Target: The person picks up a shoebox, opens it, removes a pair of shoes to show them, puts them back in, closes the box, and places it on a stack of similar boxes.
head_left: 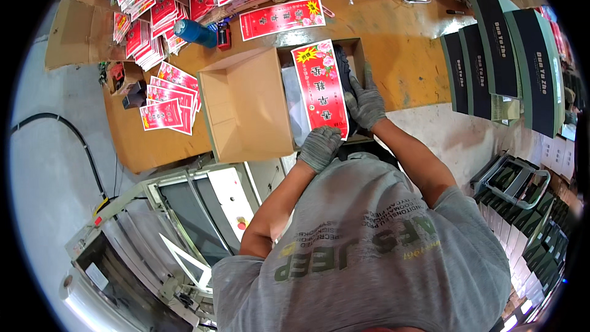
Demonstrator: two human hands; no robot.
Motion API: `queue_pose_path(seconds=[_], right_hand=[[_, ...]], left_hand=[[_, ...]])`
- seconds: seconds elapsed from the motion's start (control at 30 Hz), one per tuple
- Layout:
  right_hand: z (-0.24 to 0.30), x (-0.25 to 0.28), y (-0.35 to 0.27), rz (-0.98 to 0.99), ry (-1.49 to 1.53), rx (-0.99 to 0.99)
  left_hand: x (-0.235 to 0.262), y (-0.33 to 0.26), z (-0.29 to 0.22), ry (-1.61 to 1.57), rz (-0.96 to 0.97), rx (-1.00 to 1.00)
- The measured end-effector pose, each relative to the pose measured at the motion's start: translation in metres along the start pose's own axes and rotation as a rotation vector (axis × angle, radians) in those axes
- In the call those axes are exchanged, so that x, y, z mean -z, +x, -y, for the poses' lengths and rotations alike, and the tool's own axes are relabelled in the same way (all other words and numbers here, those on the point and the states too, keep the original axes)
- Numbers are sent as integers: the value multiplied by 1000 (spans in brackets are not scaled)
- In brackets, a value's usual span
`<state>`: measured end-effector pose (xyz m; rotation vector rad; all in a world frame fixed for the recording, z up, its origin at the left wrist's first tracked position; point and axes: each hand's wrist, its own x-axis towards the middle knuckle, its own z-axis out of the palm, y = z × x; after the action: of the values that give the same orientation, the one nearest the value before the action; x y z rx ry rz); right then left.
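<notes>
Both my hands wear grey knit gloves. My left hand (319, 146) is curled over the near end of a long red leaflet (318, 83) printed with flowers. My right hand (366, 102) grips the leaflet's right edge, thumb on the paper and fingers stretched over a dark item (345, 72) beneath. The leaflet lies across an open brown cardboard box (246, 110) on a wooden table (399, 49). The box's lid is flipped out to the left. White wrapping paper (296, 110) shows inside the box, left of the leaflet.
Stacks of red leaflets (166, 15) cover the table's far and left sides, and one (283, 18) lies loose. A blue cylinder (194, 32) lies among them. Dark green boxes (516, 55) stand at right, more (528, 233) lower right. A metal machine (160, 233) sits lower left.
</notes>
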<state>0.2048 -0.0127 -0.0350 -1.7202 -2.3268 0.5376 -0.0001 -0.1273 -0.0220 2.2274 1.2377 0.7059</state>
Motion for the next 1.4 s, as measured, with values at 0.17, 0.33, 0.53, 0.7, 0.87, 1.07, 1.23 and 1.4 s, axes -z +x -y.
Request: queue_pose_path(seconds=[0.17, 0.33, 0.53, 0.7, 0.87, 1.07, 1.23, 1.4], right_hand=[[3, -4, -1, -24, -98, -34], [14, 17, 5, 162, 115, -250], [-27, -3, 12, 11, 570, -183], [-105, -3, 44, 177, 1398, -500], [-50, -1, 3, 274, 451, -278], [-32, 41, 64, 395, 577, -221], [1, 72, 122, 52, 396, 280], [14, 117, 27, 231, 236, -228]], left_hand=[[9, -51, -30, -221, -14, 676], [-9, -123, 36, -1667, -907, 1288], [-4, -68, -37, -366, -1036, 927], [3, -60, -68, -102, -523, 638], [-17, -45, -21, -223, -559, 1065], [-20, -37, -24, -603, -277, 1202], [-24, 51, -86, -653, 232, 1003], [21, 91, 36, -139, -286, 539]])
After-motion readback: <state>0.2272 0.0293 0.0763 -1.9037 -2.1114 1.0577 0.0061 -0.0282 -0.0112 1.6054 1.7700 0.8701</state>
